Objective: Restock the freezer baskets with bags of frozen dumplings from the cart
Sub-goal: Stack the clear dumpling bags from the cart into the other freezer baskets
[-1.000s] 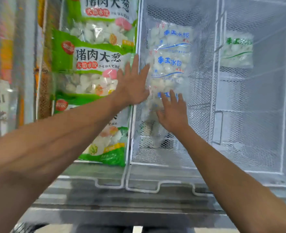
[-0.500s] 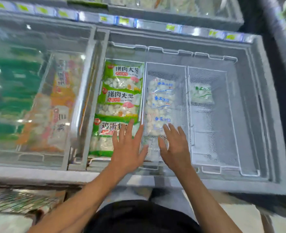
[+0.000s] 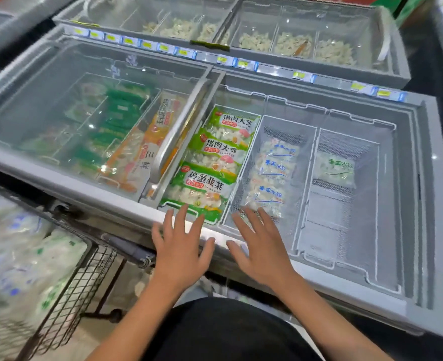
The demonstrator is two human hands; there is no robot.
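The open freezer holds three white wire baskets. The left basket (image 3: 257,121) is filled with green dumpling bags (image 3: 219,149). In the middle basket (image 3: 312,142) lies a row of clear dumpling bags with blue print (image 3: 273,178). One clear bag with green print (image 3: 334,169) sits at the back of the right basket (image 3: 377,162). My left hand (image 3: 180,252) and my right hand (image 3: 260,250) hover over the freezer's front rim, fingers spread, holding nothing. The black wire cart (image 3: 85,277) at lower left carries more bags of dumplings (image 3: 20,256).
A closed glass lid (image 3: 92,105) covers the freezer's left half, with green and orange packs beneath. A second freezer (image 3: 267,35) with loose frozen goods stands behind. Price tags (image 3: 163,48) line the far rim. The right basket's front part shows bare mesh.
Both hands have drawn back from the bags in the baskets to the freezer's front rim. The view has pulled back and turned left, bringing the cart into sight.
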